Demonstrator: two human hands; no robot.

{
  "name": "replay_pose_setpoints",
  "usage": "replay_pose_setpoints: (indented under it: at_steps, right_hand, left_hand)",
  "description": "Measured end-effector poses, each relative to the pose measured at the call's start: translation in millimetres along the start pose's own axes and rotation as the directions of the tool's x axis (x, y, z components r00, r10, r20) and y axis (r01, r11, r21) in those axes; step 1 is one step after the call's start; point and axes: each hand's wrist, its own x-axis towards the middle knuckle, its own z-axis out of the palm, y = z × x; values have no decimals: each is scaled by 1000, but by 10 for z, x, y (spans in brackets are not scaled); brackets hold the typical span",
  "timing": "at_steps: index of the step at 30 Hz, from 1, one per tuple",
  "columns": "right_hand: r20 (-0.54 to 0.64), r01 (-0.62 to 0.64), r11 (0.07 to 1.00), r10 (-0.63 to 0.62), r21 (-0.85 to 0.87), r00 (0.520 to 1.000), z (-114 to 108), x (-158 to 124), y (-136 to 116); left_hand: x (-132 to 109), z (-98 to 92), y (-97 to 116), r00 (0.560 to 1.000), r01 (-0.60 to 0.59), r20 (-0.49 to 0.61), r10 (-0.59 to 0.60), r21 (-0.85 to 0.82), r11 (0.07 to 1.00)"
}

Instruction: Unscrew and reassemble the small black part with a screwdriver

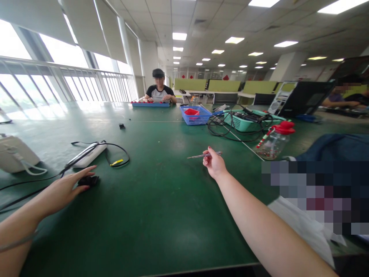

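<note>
My right hand (213, 163) is closed around a slim screwdriver (198, 156), held level above the green table with its thin metal shaft pointing left. At the left, my left hand (65, 188) rests low over the table, its thumb and fingers around a small black block-like piece (91, 181). The fingers partly cover that piece, so its exact kind is hidden. Just beyond the left hand lies a white power strip (90, 154) with a black cable (122, 148) looped beside it, carrying a yellow tag.
A white box-like device (17, 154) stands far left. Beyond lie a small black part (122, 126), a blue basket (194, 120) and a green basket (242, 125) with cables. Right are a red-lidded jar (273, 144) and dark cloth (331, 148). A person (158, 90) sits opposite at a blue tray (150, 104).
</note>
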Motion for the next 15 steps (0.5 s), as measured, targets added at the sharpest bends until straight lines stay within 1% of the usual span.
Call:
replay_pose_setpoints:
  at_steps: [3, 5, 6, 7, 9, 11, 13, 14, 15]
  right_hand:
    - [3, 8, 1000, -8, -8, 1000, -4, -3, 1]
    - [5, 9, 1000, -9, -8, 1000, -6, -4, 2]
    - [6, 9, 1000, -9, -8, 1000, -6, -3, 2]
    - [6, 7, 1000, -7, -8, 1000, -6, -1, 2]
    - [5, 4, 1000, -4, -8, 1000, -3, 5, 2]
    - [4, -1, 1000, 1, -5, 1000, -1, 11, 1]
    - [-4, -7, 1000, 7, -4, 1000, -1, 12, -2]
    - [-8, -7, 1000, 7, -4, 1000, -3, 9, -5]
    - [-15, -3, 1000, 3, -3, 1000, -5, 4, -9]
  left_hand:
    - [0, -25, 45, 1000, 19, 11, -19, -9, 1000]
    - [15, -33, 201, 999, -7, 32, 7, -27, 1000]
    - [24, -31, 332, 998, -37, 48, 38, -38, 999]
    - [33, -23, 500, 995, -73, 63, 76, -48, 996]
    - [53, 14, 924, 975, -195, 91, 203, -83, 977]
    - [88, 88, 1416, 925, -346, 115, 363, -141, 927]
    - [156, 212, 1902, 863, -478, 86, 497, -175, 861]
    - [204, 293, 2123, 832, -533, 67, 550, -177, 827]
    - [258, 383, 2322, 810, -569, 52, 584, -169, 805]
